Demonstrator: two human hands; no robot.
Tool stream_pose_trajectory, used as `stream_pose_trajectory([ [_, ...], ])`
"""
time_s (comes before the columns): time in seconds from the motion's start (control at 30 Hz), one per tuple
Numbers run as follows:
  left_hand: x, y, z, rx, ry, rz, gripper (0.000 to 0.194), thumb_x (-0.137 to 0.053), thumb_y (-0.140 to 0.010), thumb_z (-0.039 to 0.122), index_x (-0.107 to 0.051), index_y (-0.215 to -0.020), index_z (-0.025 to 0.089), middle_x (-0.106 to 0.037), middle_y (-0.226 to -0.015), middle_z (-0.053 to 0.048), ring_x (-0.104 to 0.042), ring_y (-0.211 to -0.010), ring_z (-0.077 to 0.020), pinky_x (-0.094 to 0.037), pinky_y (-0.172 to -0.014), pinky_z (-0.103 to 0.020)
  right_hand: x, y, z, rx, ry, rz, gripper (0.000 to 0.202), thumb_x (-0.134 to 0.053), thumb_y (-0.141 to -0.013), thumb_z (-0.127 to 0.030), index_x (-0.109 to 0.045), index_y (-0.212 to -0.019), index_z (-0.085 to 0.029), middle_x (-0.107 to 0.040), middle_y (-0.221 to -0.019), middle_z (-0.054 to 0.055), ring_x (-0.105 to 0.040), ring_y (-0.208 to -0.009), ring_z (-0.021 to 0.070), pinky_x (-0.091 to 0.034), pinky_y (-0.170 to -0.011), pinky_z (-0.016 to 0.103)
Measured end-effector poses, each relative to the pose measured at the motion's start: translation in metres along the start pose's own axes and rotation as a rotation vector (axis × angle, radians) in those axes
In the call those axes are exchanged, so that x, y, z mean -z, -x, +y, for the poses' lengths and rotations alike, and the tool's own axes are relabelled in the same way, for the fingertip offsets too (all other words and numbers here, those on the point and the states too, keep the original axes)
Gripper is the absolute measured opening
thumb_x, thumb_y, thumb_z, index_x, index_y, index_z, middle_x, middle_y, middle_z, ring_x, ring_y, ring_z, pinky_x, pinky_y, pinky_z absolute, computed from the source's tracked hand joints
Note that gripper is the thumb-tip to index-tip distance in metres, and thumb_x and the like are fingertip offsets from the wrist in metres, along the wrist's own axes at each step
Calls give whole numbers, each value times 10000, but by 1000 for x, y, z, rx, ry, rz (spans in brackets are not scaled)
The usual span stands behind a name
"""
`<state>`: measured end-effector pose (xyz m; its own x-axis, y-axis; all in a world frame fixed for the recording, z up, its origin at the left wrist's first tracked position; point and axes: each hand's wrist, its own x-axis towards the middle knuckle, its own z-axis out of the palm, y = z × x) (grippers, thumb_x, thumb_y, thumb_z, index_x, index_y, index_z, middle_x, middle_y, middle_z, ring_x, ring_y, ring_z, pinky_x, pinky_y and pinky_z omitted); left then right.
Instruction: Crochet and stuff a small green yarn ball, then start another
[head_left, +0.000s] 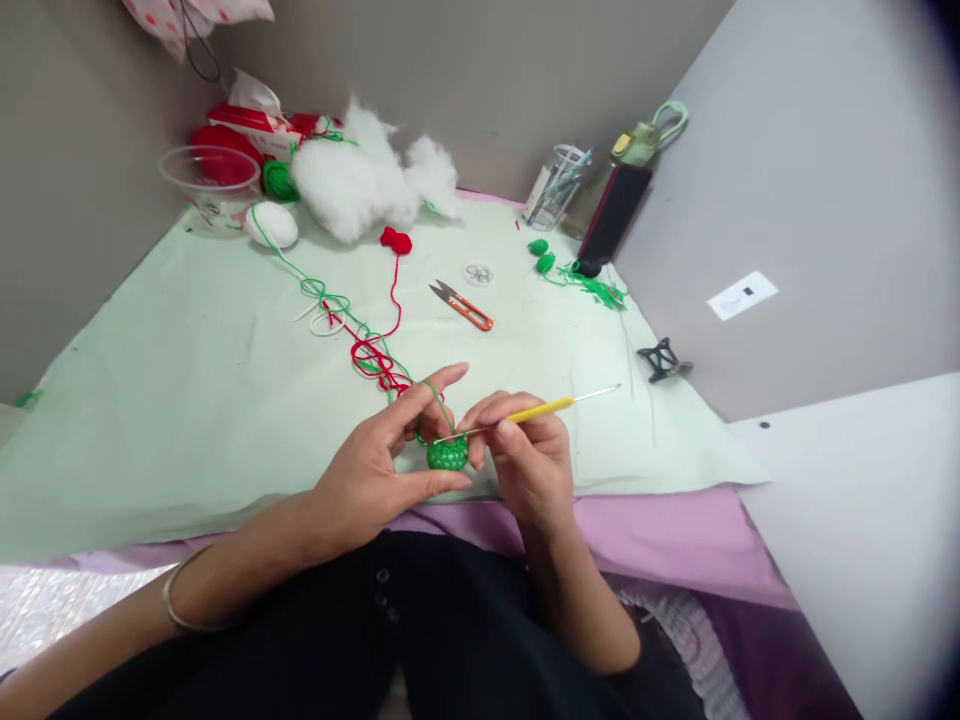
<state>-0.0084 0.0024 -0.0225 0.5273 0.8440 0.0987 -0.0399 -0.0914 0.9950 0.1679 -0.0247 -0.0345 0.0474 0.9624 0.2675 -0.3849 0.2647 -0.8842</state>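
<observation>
Near the table's front edge, my left hand (375,475) grips a small green crocheted piece (448,455) between its thumb and fingers. Green yarn (436,398) runs over its raised index finger. My right hand (532,460) is closed round the yellow handle of a crochet hook (541,410), whose metal tip lies at the top of the green piece. Red yarn (371,360) and green yarn lie tangled just beyond my left hand. A small red crocheted piece (397,241) is joined to a red strand farther back.
Orange snips (465,308) and a small round container (478,274) lie mid-table. Behind are white stuffing (352,180), a plastic cup (210,195) and a tissue box (259,130). At right stand a pen cup (553,190), a phone (615,215) and a black stand (664,361).
</observation>
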Motion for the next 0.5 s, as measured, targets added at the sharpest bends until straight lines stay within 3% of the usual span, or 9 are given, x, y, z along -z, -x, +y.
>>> stream_pose_trajectory([
  [0.33,5,-3,2,-27,-69,-26,790,-836,-801,261,-500,-1509,361,-579,-943,29,-577,-953,-135,-470,-1001,-313,11,-4,-8,-43,46,-85,180,-617,-985,-363,-706,-940,-213,-770,-845,34,-678,-608,119,-573,-576,251],
  [0.43,6,-4,1,-38,-108,-19,770,-830,-810,280,-509,-1507,337,-586,-946,18,-575,-934,-145,-487,-961,-315,12,0,-14,40,243,-106,172,-570,-1010,-312,-707,-998,-209,-762,-914,47,-703,-672,135,-602,-627,285],
  [0.5,6,-3,0,-48,-136,7,755,-824,-815,289,-517,-1504,319,-596,-948,9,-576,-918,-153,-500,-926,-312,12,4,-17,179,469,-153,177,-541,-1013,-217,-706,-1077,-219,-761,-974,58,-727,-772,150,-618,-697,305],
])
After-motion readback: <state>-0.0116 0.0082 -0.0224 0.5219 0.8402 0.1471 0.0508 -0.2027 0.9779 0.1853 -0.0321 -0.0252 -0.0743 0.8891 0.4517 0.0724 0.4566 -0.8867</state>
